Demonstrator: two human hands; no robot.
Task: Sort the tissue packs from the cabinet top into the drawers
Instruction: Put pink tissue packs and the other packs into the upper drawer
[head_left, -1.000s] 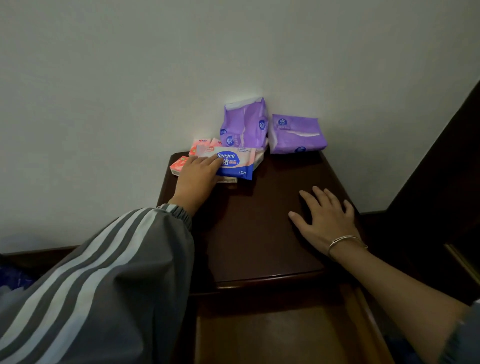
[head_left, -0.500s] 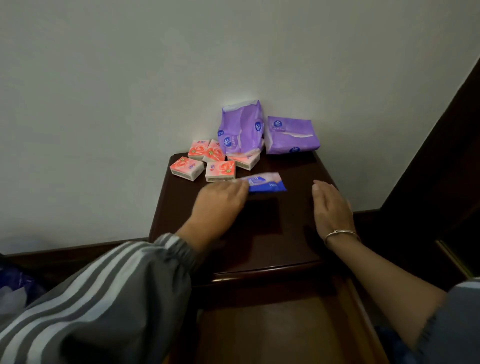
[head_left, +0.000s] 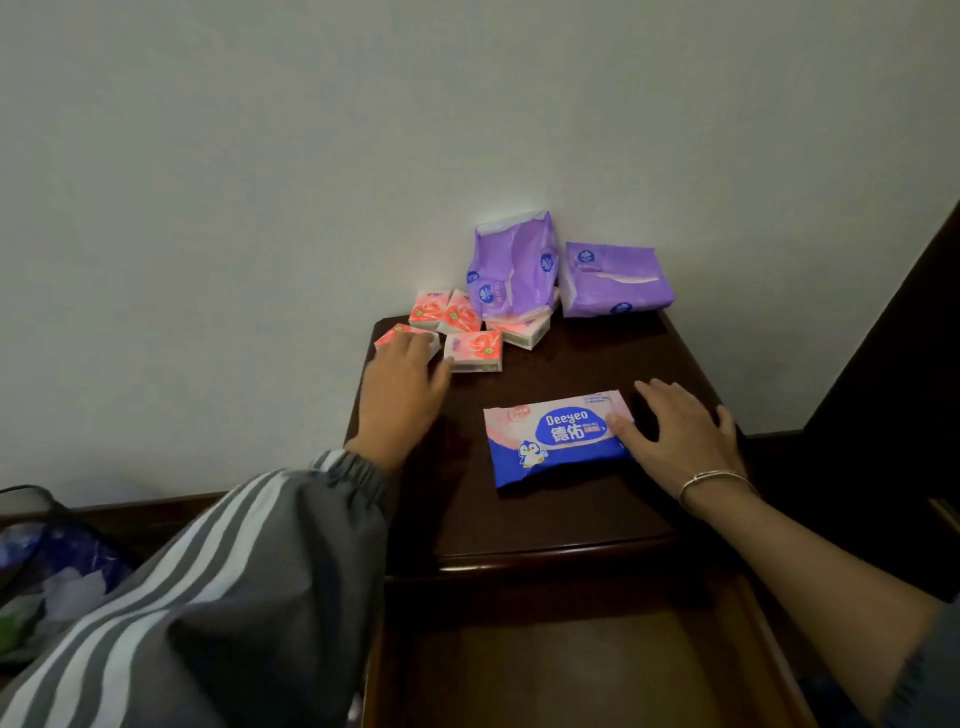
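left hand (head_left: 402, 384): covered pink pack (head_left: 397, 331), grasp unclear | right hand (head_left: 675, 434): lay flat, released, touched blue pack (head_left: 550, 444) by thumb

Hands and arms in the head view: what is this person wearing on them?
On the left, a grey sleeve with pale stripes along it ends in a gathered elastic cuff. The right forearm is bare, with a thin silver bangle at the wrist. The left hand and right hand are ungloved; no rings show.
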